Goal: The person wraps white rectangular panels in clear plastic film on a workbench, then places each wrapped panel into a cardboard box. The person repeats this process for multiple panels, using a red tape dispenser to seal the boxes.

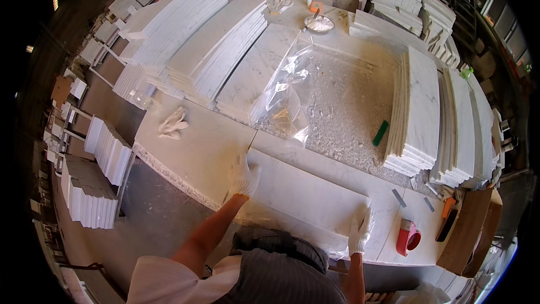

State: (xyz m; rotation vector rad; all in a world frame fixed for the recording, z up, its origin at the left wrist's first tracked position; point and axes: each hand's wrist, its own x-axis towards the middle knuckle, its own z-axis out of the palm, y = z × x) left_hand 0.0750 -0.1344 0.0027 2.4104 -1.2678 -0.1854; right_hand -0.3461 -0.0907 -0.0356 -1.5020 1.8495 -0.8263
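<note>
A long white marble slab (308,190) lies lengthwise across the near side of the work table, right in front of my body. My left hand (246,181), in a white knit glove, grips its left end, the fingers partly blurred. At the right end, my gloved right hand (360,233) holds the slab by its short edge, with its fingers along the side. The undersides of both grips are hidden.
Slab stacks (419,110) stand on the right, more (219,50) at far left. Clear plastic sheeting (289,87) and a green scraper (380,133) lie mid-table. A red tape dispenser (407,238), a cardboard box (469,231), loose gloves (173,123) and a bowl (319,23) surround the workspace.
</note>
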